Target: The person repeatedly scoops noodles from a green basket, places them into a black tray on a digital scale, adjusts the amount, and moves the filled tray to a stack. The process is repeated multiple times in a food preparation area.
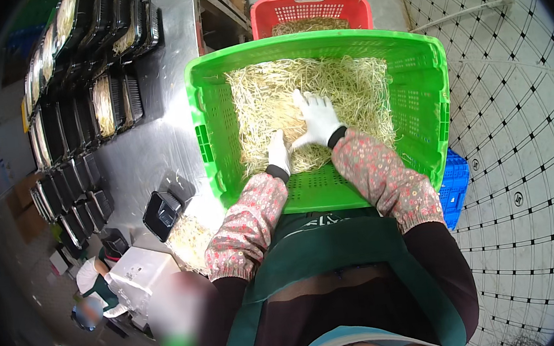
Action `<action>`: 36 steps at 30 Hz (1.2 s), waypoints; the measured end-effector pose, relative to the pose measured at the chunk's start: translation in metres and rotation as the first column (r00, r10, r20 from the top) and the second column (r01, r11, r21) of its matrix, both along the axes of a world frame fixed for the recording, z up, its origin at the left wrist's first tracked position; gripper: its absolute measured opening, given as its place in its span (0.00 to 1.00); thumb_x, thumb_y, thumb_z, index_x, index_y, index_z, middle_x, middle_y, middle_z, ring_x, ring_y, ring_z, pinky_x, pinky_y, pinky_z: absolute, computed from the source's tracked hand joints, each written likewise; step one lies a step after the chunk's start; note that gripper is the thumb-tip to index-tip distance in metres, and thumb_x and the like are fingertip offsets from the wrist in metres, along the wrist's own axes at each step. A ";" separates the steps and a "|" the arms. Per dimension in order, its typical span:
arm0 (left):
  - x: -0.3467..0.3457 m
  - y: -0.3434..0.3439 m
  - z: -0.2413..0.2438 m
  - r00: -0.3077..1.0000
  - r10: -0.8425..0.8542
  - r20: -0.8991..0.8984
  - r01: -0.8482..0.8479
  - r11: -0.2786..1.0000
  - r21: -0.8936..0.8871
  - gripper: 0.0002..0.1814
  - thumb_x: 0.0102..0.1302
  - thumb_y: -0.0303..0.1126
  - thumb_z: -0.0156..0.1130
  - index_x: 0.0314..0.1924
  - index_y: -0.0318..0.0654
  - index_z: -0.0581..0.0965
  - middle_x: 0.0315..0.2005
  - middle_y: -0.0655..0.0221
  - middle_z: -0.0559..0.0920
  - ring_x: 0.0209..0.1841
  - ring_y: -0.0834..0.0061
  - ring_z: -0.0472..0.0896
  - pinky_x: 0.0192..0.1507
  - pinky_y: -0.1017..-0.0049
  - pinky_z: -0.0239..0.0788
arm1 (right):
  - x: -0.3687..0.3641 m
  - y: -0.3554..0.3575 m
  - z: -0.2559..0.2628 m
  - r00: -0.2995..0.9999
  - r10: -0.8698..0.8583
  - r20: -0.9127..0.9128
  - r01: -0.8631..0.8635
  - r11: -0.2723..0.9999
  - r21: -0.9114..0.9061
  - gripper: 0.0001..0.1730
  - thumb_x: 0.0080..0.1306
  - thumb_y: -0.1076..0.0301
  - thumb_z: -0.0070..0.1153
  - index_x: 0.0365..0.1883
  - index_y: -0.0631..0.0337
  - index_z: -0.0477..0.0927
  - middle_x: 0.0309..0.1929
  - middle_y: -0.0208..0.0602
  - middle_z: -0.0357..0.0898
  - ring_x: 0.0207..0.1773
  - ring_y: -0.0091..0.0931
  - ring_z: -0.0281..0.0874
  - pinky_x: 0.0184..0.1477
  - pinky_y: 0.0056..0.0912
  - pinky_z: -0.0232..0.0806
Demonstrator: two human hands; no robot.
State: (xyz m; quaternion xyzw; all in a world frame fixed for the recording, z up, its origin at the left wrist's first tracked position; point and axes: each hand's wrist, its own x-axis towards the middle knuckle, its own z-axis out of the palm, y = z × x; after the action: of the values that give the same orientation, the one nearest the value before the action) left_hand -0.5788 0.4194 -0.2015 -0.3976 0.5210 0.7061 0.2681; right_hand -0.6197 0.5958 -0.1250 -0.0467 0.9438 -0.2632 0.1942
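Observation:
A bright green perforated plastic crate [225, 55] stands before me, holding a thick mass of thin pale stems [269, 88] that look like sprouts. My right hand [319, 119], in a white glove, lies on them near the middle, fingers spread and thumb towards the left hand. Just to its left and closer to my body, my gloved left hand [279, 152] reaches into the same mass. Its fingers are partly hidden, so whether it grips any stems is unclear. Between the two hands lies a browner patch of stems.
A steel table [126, 162] at the left bears stacked black plastic trays [115, 103], some filled with stems, a lone black tray [161, 216] and a loose stem pile [191, 241]. A red crate [310, 2] and blue crate [453, 186] flank mine. A co-worker [96, 290] stands lower left.

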 end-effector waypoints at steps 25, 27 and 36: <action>0.107 -0.422 0.153 0.761 0.455 -0.462 -0.529 0.022 -0.849 0.48 0.54 0.51 0.73 0.64 0.23 0.63 0.57 0.51 0.74 0.57 0.63 0.73 0.60 0.68 0.66 | -0.018 0.002 0.002 0.999 -0.042 -0.026 0.040 0.997 -0.065 0.63 0.42 0.55 0.73 0.73 0.57 0.50 0.51 0.48 0.76 0.54 0.42 0.73 0.55 0.43 0.68; 0.081 -0.408 0.135 0.719 0.563 -0.409 -0.646 0.324 -0.691 0.45 0.54 0.53 0.72 0.60 0.25 0.67 0.49 0.55 0.77 0.45 0.65 0.78 0.46 0.68 0.76 | -0.011 0.019 0.013 0.991 -0.119 -0.059 0.111 0.987 -0.117 0.65 0.42 0.58 0.72 0.74 0.57 0.46 0.52 0.51 0.75 0.53 0.44 0.74 0.55 0.42 0.69; 0.085 -0.474 0.079 0.964 0.236 0.125 0.091 0.149 -0.985 0.29 0.54 0.52 0.64 0.42 0.30 0.82 0.41 0.53 0.84 0.44 0.60 0.82 0.48 0.67 0.71 | -0.001 0.027 0.064 1.000 -0.008 -0.006 0.008 1.000 -0.009 0.70 0.39 0.59 0.72 0.75 0.59 0.39 0.49 0.55 0.77 0.51 0.45 0.77 0.54 0.41 0.70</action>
State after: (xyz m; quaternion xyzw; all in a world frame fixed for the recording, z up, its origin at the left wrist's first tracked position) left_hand -0.4943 -0.0542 -0.1228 -0.5856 0.7958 0.1517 -0.0270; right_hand -0.6212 0.6231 -0.0609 -0.0444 0.9434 -0.2683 0.1901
